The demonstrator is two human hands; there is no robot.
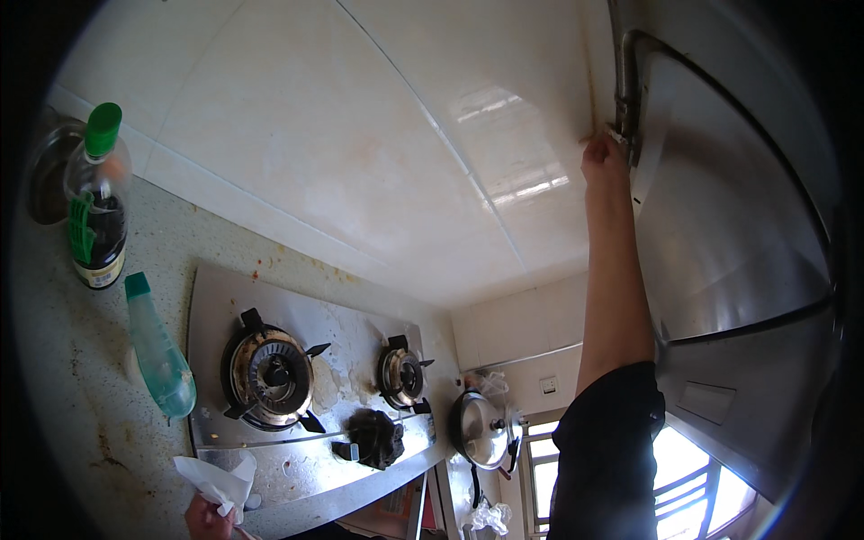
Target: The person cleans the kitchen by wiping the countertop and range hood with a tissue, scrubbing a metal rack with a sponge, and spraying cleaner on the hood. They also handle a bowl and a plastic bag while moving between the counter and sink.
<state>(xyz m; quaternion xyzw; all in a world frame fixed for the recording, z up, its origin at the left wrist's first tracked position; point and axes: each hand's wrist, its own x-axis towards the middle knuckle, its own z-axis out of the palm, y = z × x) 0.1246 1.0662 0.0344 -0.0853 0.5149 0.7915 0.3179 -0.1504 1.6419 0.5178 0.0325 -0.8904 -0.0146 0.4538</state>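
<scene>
My right arm reaches up to the range hood [729, 202]. At the seam between the hood's back edge and the tiled wall [351, 155], my right hand [603, 156] grips a small wad of white tissue [615, 135], mostly hidden by the fingers. Low at the left, my left hand [208, 518] holds a crumpled white paper tissue [219, 478] over the front edge of the gas hob [310, 472]. Brown grease streaks run down the wall beside the right hand. Stains mark the hob around its two burners [277, 378].
A teal squeeze bottle [162, 351] and a green-capped bottle of dark liquid [101, 209] stand on the stained counter [74, 418]. A dark crumpled rag [381, 439] lies on the hob's front. Farther off are a lidded pan [482, 428], a wall socket [549, 385] and a window [682, 479].
</scene>
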